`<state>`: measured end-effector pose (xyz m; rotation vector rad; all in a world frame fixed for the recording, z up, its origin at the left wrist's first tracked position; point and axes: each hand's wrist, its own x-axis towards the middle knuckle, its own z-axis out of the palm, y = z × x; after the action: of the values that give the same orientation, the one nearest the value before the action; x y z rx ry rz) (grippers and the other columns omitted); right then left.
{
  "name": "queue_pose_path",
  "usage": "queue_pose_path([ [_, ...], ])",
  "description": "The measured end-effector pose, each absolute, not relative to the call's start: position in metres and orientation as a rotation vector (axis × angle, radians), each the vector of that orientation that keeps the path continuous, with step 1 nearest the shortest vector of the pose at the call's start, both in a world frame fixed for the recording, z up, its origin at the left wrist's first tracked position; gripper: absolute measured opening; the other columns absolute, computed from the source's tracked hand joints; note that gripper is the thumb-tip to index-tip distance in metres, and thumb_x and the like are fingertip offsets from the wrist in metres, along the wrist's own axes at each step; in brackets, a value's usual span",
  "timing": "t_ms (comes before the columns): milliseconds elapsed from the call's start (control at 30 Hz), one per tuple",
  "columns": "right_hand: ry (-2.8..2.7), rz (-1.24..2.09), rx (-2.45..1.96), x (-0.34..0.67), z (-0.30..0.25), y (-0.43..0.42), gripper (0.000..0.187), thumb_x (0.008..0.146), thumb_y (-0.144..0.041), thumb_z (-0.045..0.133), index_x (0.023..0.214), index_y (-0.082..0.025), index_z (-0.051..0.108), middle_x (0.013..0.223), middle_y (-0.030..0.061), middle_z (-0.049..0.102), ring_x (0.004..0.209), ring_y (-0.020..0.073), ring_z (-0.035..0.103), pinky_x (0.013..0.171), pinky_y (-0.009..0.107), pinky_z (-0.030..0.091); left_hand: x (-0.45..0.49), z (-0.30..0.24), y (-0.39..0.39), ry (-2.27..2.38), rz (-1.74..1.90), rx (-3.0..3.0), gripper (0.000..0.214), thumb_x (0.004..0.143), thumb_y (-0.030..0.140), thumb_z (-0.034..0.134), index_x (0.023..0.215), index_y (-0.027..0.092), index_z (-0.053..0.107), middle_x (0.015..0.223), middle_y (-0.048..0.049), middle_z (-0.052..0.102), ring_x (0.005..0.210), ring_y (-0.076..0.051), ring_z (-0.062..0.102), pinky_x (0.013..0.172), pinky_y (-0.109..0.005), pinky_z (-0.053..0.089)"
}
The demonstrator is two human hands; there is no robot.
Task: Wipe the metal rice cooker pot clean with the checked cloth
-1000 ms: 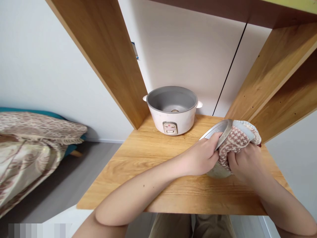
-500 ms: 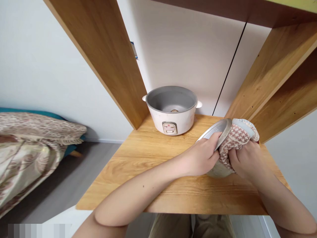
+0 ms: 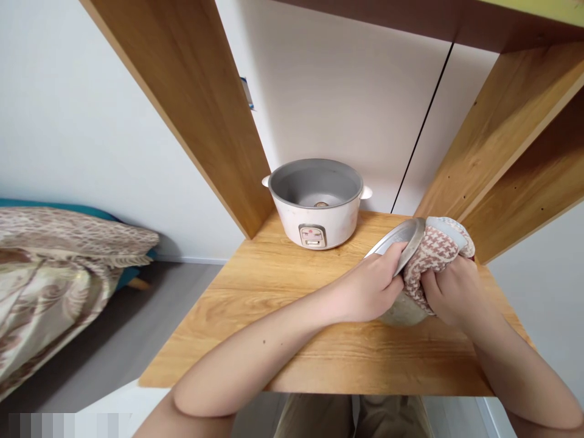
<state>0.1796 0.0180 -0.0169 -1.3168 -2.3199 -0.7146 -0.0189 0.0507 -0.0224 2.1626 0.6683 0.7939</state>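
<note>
A metal inner pot is tilted on its side above the right part of the wooden desk. My left hand grips it by the rim, thumb on the inner side. My right hand is closed on a brown-and-white houndstooth cloth with a pale blue edge, which lies against the pot's outer side. The pot's far side is hidden behind the cloth and my hands. Farther back on the left stands a white rice cooker, upright and lidless, its grey inside showing a round plate at the bottom.
The wooden desktop runs between a left upright panel and a right wooden frame. A dark shelf overhangs the back. At far left, a patterned cloth covers teal furniture. My legs are under the front edge.
The cloth and my right hand have shifted very slightly left against the pot. My left hand keeps its grip on the rim, and the rice cooker stays put.
</note>
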Motion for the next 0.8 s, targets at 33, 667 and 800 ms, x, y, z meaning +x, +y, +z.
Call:
queue_pose_path([
  [33, -2.303, -0.653, -1.348, 0.181, -0.016, 0.020, 0.040, 0.092, -0.018, 0.035, 0.057, -0.019, 0.055, 0.055, 0.0044, 0.051, 0.053, 0.0155, 0.033, 0.057, 0.034, 0.014, -0.019, -0.022, 0.051, 0.670, 0.774, 2.158, 0.036, 0.089, 0.012, 0.045, 0.121, 0.027, 0.046, 0.108, -0.0055, 0.068, 0.095, -0.027, 0.066, 0.086, -0.044, 0.054],
  [667, -2.278, -0.576, -1.318, 0.186, -0.026, 0.029, 0.041, 0.093, -0.017, 0.034, 0.060, -0.019, 0.059, 0.057, 0.0048, 0.057, 0.053, 0.0163, 0.041, 0.057, 0.032, 0.020, -0.022, -0.018, 0.053, 0.690, 0.529, 2.140, 0.088, 0.072, 0.016, 0.050, 0.157, 0.019, 0.025, 0.067, 0.0037, 0.057, 0.062, -0.021, 0.054, 0.062, -0.034, 0.047],
  [800, -2.395, -0.786, -1.171, 0.182, -0.022, 0.016, 0.040, 0.089, -0.014, 0.037, 0.054, -0.019, 0.057, 0.050, 0.0048, 0.050, 0.053, 0.0166, 0.031, 0.060, 0.036, 0.011, -0.020, -0.022, 0.054, 0.584, 0.641, 2.079, 0.078, 0.072, 0.011, 0.051, 0.147, 0.025, 0.040, 0.091, -0.0006, 0.069, 0.074, -0.022, 0.061, 0.069, -0.034, 0.051],
])
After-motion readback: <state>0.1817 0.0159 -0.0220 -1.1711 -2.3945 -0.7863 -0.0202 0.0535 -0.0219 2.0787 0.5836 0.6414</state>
